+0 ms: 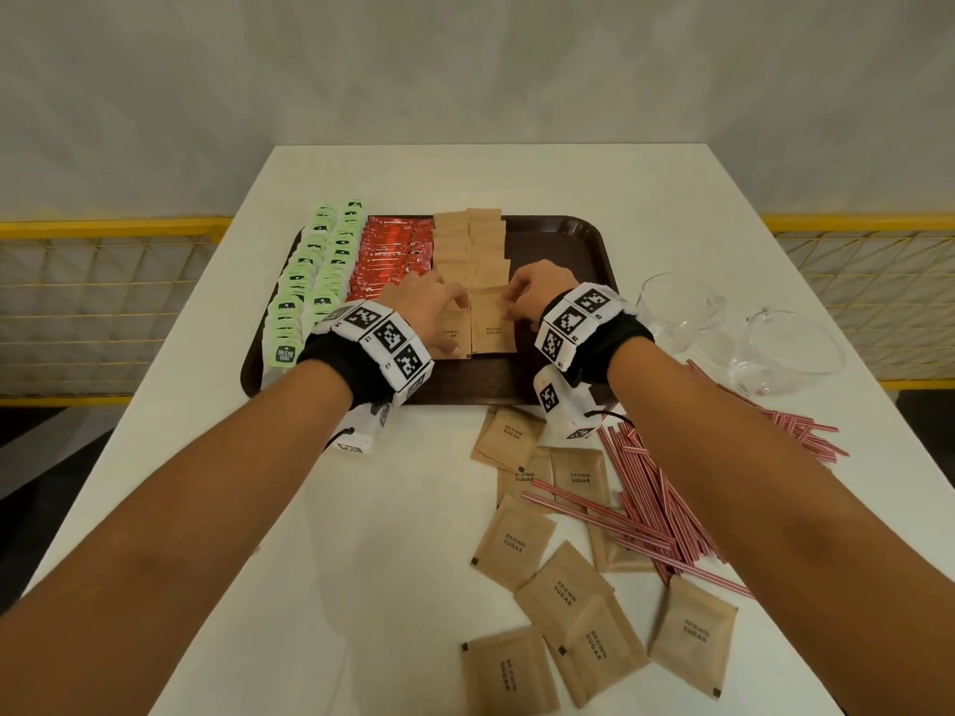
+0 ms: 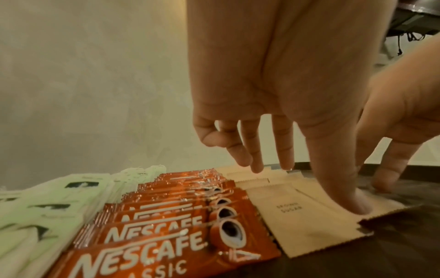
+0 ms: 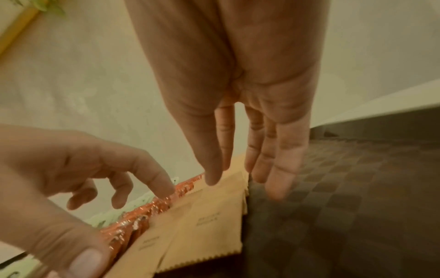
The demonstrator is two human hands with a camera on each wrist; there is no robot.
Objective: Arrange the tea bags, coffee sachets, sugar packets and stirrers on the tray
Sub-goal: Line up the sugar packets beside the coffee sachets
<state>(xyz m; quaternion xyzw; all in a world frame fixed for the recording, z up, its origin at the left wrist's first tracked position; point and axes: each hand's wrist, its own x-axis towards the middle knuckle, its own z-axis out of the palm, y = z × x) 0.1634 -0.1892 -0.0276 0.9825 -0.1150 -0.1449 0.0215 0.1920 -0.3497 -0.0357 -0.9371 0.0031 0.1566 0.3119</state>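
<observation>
Nearest the head camera, loose sugar packets (image 1: 563, 591) lie scattered on the near right of the table (image 1: 310, 534), the closest ones overlapping. The table is white and carries everything else. On it, further back, sits the brown tray (image 1: 579, 240), its right part bare. Along the tray's left edge run two columns of green tea bags (image 1: 310, 271), then a column of red coffee sachets (image 1: 387, 255), then two columns of overlapping brown sugar (image 1: 470, 240), all just beside one another. A heap of red-striped stirrers (image 1: 656, 503) lies on the table right of the loose packets, some crossing over them. Two clear glass cups (image 1: 734, 328) stand right of the tray.

Both hands rest at the near end of the sugar columns. The left hand (image 2: 273, 112) has its fingers stretched down, thumb pressing the front-most left packet (image 2: 297, 222). The right hand (image 3: 238, 122) also has straight, relaxed fingers, tips touching the front-most right packet (image 3: 209, 231). Neither hand grips anything.
</observation>
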